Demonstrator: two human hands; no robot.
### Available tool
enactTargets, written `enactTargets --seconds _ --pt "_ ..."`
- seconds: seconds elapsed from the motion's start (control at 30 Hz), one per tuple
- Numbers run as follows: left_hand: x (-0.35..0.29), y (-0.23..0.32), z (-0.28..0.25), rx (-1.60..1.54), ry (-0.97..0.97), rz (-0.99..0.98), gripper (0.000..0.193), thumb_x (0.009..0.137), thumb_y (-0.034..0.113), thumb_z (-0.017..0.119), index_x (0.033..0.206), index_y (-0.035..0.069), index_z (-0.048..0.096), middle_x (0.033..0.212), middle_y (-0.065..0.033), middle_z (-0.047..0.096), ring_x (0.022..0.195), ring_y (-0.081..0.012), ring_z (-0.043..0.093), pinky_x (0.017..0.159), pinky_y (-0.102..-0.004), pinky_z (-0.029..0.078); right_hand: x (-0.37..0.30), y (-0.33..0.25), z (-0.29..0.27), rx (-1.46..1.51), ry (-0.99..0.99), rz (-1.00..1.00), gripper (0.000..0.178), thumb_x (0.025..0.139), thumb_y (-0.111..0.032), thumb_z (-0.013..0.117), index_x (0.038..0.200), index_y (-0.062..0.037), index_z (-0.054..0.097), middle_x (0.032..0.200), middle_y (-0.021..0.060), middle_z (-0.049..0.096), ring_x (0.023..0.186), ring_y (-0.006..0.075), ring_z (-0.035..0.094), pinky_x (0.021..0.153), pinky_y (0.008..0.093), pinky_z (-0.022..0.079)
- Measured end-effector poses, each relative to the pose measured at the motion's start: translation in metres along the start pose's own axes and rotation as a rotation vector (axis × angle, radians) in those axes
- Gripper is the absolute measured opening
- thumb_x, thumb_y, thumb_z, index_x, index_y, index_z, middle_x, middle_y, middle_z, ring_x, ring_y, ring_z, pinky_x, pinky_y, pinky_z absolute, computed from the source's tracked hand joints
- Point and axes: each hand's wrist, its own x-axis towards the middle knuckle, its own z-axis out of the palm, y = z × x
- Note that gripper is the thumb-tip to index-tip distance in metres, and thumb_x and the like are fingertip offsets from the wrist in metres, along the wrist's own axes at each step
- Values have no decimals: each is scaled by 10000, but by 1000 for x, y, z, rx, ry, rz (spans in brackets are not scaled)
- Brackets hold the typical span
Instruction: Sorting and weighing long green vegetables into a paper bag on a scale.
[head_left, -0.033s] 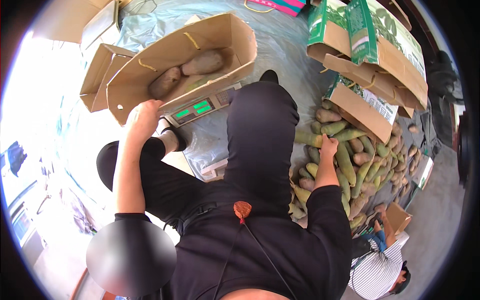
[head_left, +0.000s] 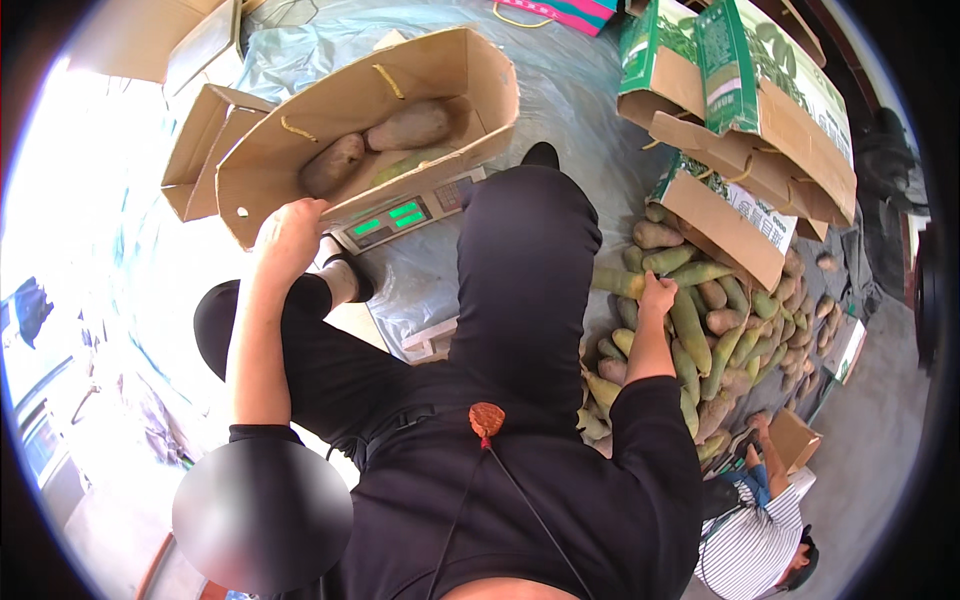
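Left hand (head_left: 288,238) at box (head_left: 342,103) over sheeting (head_left: 570,95)

Looks like a produce-packing area — veg heap (head_left: 690,325), digital scale (head_left: 390,217) w/ open carton (head_left: 340,105), add'l cartons (head_left: 810,120) nearby.

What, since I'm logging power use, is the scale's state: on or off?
On: the scale has its display glowing green at the near side of the box.

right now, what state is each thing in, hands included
cardboard box: open, partly filled
vegetable pile: loose, heaped
left hand: at the cardboard box's near edge
right hand: on the vegetable pile, grip unclear
scale display: lit green
green-printed cartons: open
plastic sheet: spread, wrinkled
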Motion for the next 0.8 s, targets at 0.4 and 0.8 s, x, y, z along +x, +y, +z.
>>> enactTargets --seconds 0.4,0.8 --pt "-1 -3 -1 85 -62 4 203 744 -26 515 894 12 646 860 -202 630 868 -369 609 765 -435 484 -71 -61 24 9 -23 -853 437 698 -13 693 1100 -49 525 1109 184 494 1054 362 487 934 409 389" --pt "-3 -13 7 106 -11 60 188 752 -10 528 887 22 654 821 -194 640 847 -358 624 753 -435 496 -185 -248 -89 344 117 -1355 440 771 12 643 1183 -23 493 1188 136 491 1125 265 485 981 390 384"
